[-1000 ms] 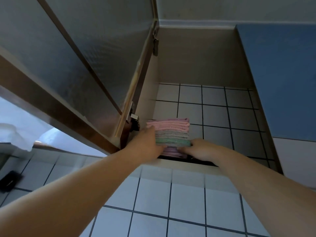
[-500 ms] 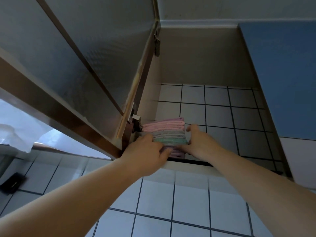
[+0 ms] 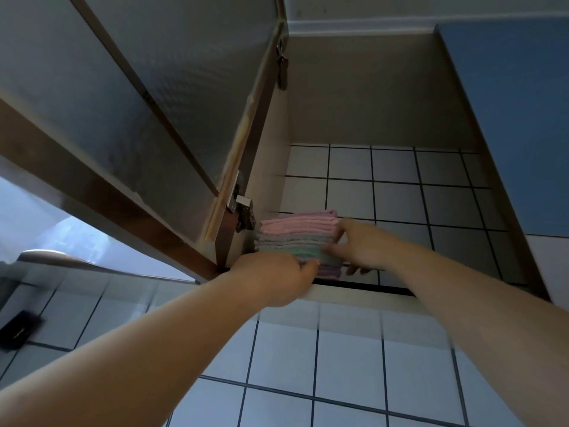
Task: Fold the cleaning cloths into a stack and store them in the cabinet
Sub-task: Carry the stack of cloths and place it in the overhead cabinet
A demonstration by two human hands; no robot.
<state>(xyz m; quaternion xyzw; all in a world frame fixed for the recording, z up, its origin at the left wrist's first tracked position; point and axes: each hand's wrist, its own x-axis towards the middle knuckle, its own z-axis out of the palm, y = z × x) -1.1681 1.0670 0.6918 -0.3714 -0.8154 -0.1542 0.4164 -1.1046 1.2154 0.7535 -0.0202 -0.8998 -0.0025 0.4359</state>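
Resting at the cabinet [image 3: 363, 97] shelf's front left corner: stack of folded cloths [image 3: 300, 234], soft and light, likely slumping unless supported at both sides. Left hand [image 3: 274, 277] pressing its front, fingers hidden; right hand [image 3: 358, 245] touching its side, fingers loosely spread.

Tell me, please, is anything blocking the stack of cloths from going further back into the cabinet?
Nothing visible does. The stack of cloths sits at the front left of the cabinet, beside its left wall, with the left hand and right hand on it. The tiled space behind and to its right shows no objects.
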